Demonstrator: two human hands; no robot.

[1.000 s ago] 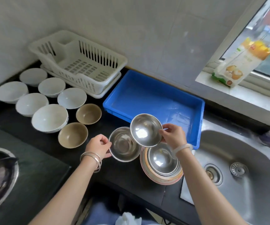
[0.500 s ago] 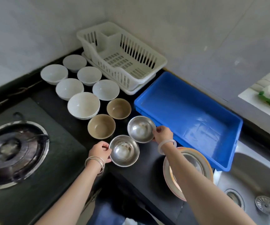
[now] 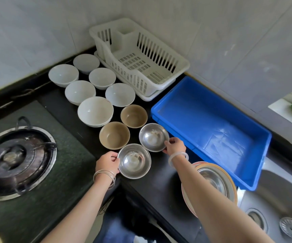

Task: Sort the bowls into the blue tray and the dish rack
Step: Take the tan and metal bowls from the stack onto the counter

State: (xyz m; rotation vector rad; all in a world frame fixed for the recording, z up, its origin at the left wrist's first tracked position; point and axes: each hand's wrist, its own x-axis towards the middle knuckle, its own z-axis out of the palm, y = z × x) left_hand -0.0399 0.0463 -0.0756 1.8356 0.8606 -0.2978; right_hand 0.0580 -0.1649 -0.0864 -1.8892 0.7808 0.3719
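My left hand (image 3: 108, 163) grips the left rim of a steel bowl (image 3: 134, 161) resting on the black counter. My right hand (image 3: 174, 146) holds the right rim of a second steel bowl (image 3: 153, 137) just behind it, beside the blue tray (image 3: 211, 130), which holds nothing. Two brown bowls (image 3: 114, 135) (image 3: 133, 116) stand left of the steel ones. Several white bowls (image 3: 95, 111) sit behind them. The white dish rack (image 3: 138, 57) stands against the wall with nothing in it.
A stack of a steel bowl in larger plates (image 3: 213, 183) sits under my right forearm by the sink (image 3: 275, 216). A gas burner (image 3: 15, 160) lies at the left. Tiled walls close the corner.
The view swung left. My right hand lowered its steel bowl from above the stack to the counter beside the brown bowls. My left hand's bowl moved slightly left with it.
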